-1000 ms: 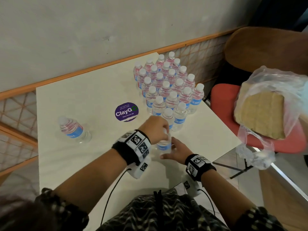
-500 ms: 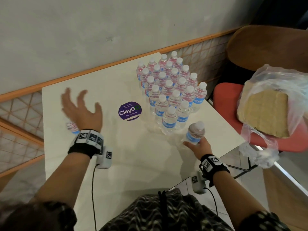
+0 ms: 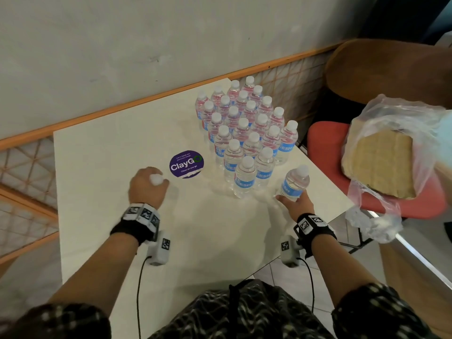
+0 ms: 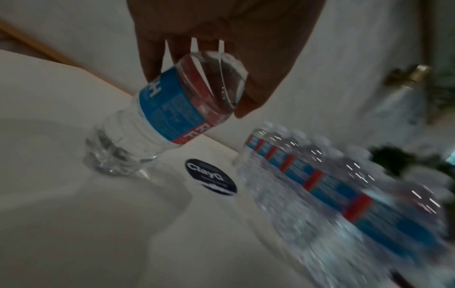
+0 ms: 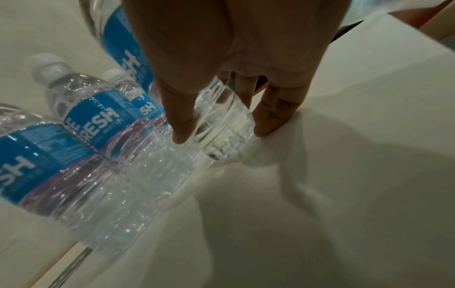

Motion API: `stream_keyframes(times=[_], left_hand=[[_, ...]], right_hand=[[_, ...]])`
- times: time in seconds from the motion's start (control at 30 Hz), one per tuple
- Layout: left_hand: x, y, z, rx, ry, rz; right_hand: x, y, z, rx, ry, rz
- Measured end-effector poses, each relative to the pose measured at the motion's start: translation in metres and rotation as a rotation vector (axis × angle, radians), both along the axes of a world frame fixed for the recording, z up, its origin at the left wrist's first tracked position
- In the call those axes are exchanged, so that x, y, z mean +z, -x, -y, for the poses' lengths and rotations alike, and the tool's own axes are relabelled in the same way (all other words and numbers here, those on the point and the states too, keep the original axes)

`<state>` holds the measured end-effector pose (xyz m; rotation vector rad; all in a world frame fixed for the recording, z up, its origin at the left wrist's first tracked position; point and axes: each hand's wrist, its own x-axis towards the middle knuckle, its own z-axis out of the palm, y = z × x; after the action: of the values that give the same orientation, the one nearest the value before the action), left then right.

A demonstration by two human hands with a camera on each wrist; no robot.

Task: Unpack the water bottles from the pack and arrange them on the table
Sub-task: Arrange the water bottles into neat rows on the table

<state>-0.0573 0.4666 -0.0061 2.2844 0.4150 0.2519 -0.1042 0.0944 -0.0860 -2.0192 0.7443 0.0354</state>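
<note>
Left hand [image 3: 146,189] wrapped round the upper part of one water bottle [image 4: 157,117], fingers [image 4: 152,56] curled over the shoulder and thumb on the opposite side; white cap showing above the knuckles in the head view. Base of that bottle down on the white table [image 3: 102,148], just left of the purple ClayGo sticker [image 3: 186,164].

Right hand [image 3: 294,204] gripping a second bottle [image 3: 294,183] low on its body, thumb on one side and fingers [image 5: 270,117] on the other, fingertips touching the table by the base. Bottle tilted a little, near the table's right edge, just beside the front of the standing group but apart from it.

Cluster of bottles [image 3: 244,133] upright in tight rows toward the far right corner, white caps, blue and red labels.

Off to the right, a clear plastic bag [image 3: 391,152] holding a tan slab, lying on a red chair [image 3: 325,140]
</note>
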Motion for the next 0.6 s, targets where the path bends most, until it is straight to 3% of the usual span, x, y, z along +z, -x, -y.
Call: stream_keyframes(times=[0.1, 0.17, 0.3, 0.4, 0.6], left_hand=[[-0.002, 0.007, 0.037, -0.231, -0.004, 0.121], [-0.001, 0.011, 0.058, -0.302, 0.050, 0.094], [0.003, 0.014, 0.102, -0.330, 0.202, -0.012], [0.005, 0.010, 0.124, -0.257, 0.329, -0.020], [0.002, 0.008, 0.149, -0.321, 0.319, -0.034]], right_hand=[[-0.002, -0.005, 0.003, 0.003, -0.001, 0.004], [-0.003, -0.009, 0.007, 0.014, 0.000, 0.014], [-0.002, -0.024, 0.018, 0.055, -0.007, 0.026], [-0.001, -0.035, 0.029, 0.100, -0.016, 0.030], [-0.003, -0.046, 0.047, 0.163, -0.022, 0.019]])
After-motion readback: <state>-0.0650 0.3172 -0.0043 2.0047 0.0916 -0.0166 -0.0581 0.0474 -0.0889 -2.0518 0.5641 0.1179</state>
